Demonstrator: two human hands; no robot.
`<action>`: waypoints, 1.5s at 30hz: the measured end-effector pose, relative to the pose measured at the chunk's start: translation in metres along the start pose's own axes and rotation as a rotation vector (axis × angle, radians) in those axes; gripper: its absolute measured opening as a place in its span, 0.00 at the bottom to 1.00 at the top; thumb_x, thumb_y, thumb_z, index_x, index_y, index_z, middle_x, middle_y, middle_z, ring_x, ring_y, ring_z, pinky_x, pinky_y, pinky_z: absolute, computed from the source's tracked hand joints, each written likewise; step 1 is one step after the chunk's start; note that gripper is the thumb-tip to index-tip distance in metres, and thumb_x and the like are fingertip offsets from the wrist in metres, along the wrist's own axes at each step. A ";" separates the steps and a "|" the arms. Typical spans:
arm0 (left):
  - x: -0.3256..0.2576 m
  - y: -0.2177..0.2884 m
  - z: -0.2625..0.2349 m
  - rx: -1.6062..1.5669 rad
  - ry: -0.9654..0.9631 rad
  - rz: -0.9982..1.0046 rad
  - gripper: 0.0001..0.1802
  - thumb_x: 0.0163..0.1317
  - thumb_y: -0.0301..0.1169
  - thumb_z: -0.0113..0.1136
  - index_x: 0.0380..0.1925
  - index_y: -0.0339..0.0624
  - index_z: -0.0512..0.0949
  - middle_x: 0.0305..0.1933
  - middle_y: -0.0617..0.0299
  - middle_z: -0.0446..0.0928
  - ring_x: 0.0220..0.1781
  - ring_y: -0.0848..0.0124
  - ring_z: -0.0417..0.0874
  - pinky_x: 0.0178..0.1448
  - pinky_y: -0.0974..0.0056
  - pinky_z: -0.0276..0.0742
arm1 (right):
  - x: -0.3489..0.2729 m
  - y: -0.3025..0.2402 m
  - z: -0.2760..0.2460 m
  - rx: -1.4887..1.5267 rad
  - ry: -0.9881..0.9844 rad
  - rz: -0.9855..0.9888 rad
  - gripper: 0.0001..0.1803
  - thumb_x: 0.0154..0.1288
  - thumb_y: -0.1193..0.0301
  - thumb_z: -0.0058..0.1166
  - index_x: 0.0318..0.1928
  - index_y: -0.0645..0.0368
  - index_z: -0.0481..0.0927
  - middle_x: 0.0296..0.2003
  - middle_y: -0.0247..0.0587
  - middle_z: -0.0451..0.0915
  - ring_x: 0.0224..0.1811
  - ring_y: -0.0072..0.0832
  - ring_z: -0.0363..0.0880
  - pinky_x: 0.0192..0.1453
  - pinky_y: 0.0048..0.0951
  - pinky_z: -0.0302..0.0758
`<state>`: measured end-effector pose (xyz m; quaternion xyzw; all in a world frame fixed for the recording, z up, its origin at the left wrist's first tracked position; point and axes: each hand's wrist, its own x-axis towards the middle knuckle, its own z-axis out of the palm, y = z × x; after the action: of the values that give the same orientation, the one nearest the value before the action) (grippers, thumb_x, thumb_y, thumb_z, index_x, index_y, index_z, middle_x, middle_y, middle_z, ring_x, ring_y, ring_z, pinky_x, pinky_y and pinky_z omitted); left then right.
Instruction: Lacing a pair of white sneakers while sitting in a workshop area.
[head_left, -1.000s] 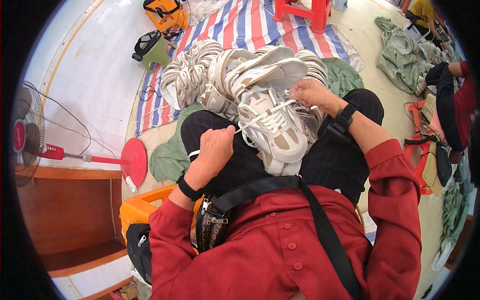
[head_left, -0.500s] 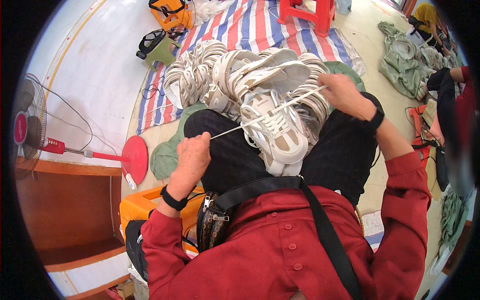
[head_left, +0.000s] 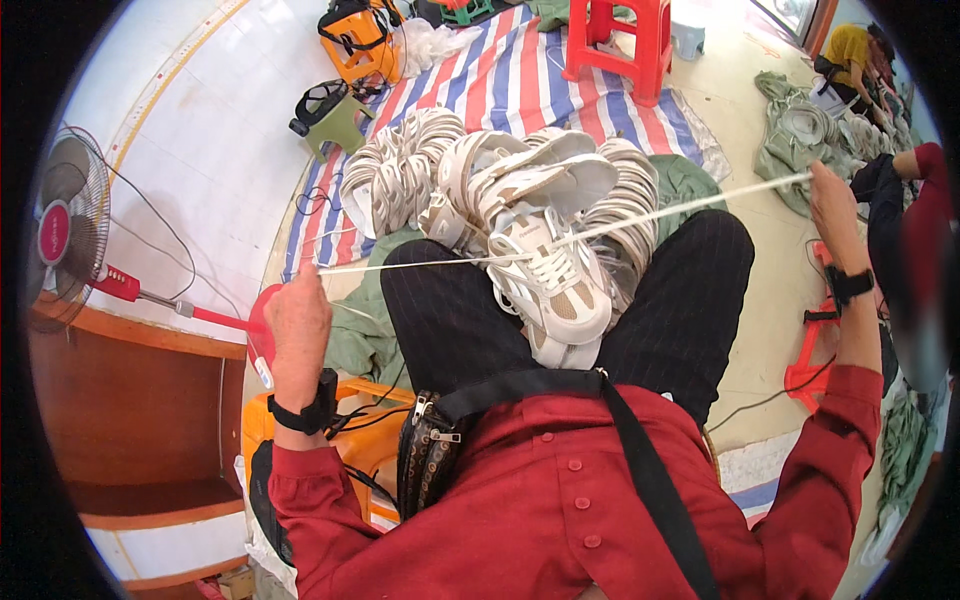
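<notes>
White-and-tan sneaker [head_left: 583, 308] sits between the person's dark-trousered knees [head_left: 690, 290], its toe pointing toward the body and its tongue away. Its pale lace [head_left: 690, 209] runs out to both sides in nearly straight, taut lines. The left hand [head_left: 300, 325], out past the left knee, has its grip closed on one end; the right hand [head_left: 838, 222], raised higher and farther out to the other side, has its grip closed around the other end. Just beyond the sneaker, more shoes of the same colours [head_left: 400, 170] are heaped in curved rows, with green cloth [head_left: 365, 325] beside them. Farther off, a striped sheet [head_left: 500, 75] covers the floor and carries a red stool [head_left: 620, 45]. A pink fan [head_left: 60, 230] stands at the left.
</notes>
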<state>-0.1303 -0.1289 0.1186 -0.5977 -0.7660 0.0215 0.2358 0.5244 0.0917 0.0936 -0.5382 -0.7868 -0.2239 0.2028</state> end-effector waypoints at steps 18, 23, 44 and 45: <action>-0.006 -0.104 0.003 -0.681 0.137 -0.385 0.11 0.60 0.31 0.51 0.25 0.34 0.76 0.19 0.52 0.75 0.23 0.60 0.78 0.29 0.55 0.70 | -0.062 0.059 -0.013 0.369 -0.074 0.568 0.09 0.69 0.75 0.37 0.43 0.56 0.73 0.20 0.32 0.62 0.22 0.22 0.64 0.20 0.22 0.60; 0.036 -0.096 0.033 -1.397 0.134 -0.444 0.12 0.59 0.33 0.53 0.22 0.37 0.78 0.18 0.71 0.71 0.18 0.80 0.68 0.21 0.70 0.61 | -0.104 0.172 0.048 0.841 0.143 0.418 0.15 0.71 0.74 0.39 0.54 0.53 0.74 0.27 0.25 0.67 0.23 0.17 0.66 0.24 0.19 0.63; 0.024 0.087 0.004 -1.333 -0.124 0.028 0.05 0.63 0.21 0.45 0.36 0.37 0.71 0.23 0.61 0.76 0.23 0.76 0.77 0.28 0.70 0.73 | 0.012 -0.226 -0.047 1.286 -0.161 0.130 0.05 0.63 0.75 0.51 0.38 0.61 0.78 0.29 0.30 0.76 0.32 0.17 0.74 0.39 0.20 0.71; 0.024 0.095 0.008 -1.305 -0.087 0.052 0.05 0.63 0.21 0.45 0.37 0.37 0.70 0.23 0.60 0.77 0.23 0.74 0.78 0.28 0.69 0.74 | 0.017 -0.244 -0.036 1.224 -0.142 0.035 0.05 0.63 0.75 0.52 0.38 0.62 0.78 0.28 0.29 0.76 0.31 0.16 0.72 0.38 0.19 0.70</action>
<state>-0.0517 -0.0779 0.0900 -0.6350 -0.6157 -0.4180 -0.2074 0.2925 0.0052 0.0999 -0.3505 -0.7753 0.3079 0.4258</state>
